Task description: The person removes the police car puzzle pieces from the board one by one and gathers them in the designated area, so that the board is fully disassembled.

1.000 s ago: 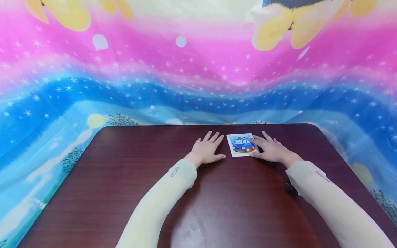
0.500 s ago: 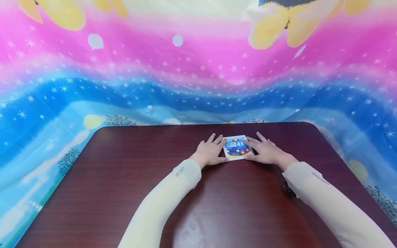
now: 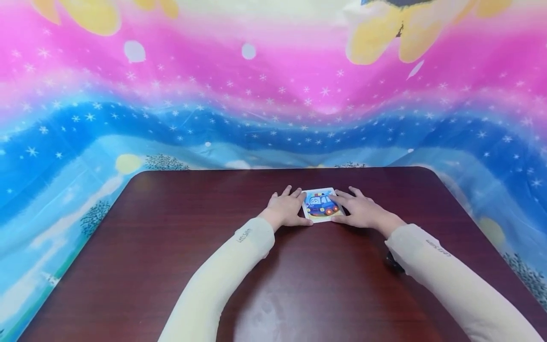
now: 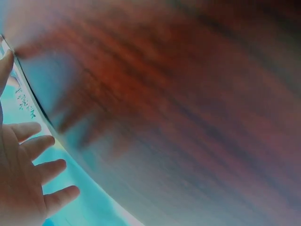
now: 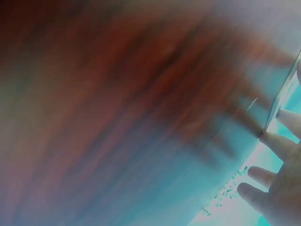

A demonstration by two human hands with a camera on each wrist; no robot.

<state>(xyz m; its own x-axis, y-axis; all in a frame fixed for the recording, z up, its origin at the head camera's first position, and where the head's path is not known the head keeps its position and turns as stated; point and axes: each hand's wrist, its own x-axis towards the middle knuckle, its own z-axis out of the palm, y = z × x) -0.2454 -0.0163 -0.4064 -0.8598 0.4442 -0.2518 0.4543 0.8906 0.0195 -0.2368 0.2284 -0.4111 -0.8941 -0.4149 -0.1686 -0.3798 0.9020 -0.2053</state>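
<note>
A square card (image 3: 321, 205) with a white border and a blue cartoon car lies flat towards the far side of the dark brown table (image 3: 179, 266). At its left edge is my left hand (image 3: 285, 209), thumb low and fingers spread, the tips touching the card's side. My right hand (image 3: 362, 212) lies at the opposite edge, with thumb and fingertips on the card's right side. In the left wrist view the fingers of the left hand (image 4: 23, 174) look straight and apart. The right hand (image 5: 282, 174) in the right wrist view also has straight fingers.
A colourful cloth (image 3: 273, 104) in pink and blue with snowflakes hangs behind and beside the table. The table's far edge (image 3: 239, 170) runs just beyond the hands. A dark object (image 3: 394, 262) shows under the right cuff.
The card has slid left and slightly nearer, with my right hand moving along. My left hand, apart from it a second ago, now touches its left edge.
</note>
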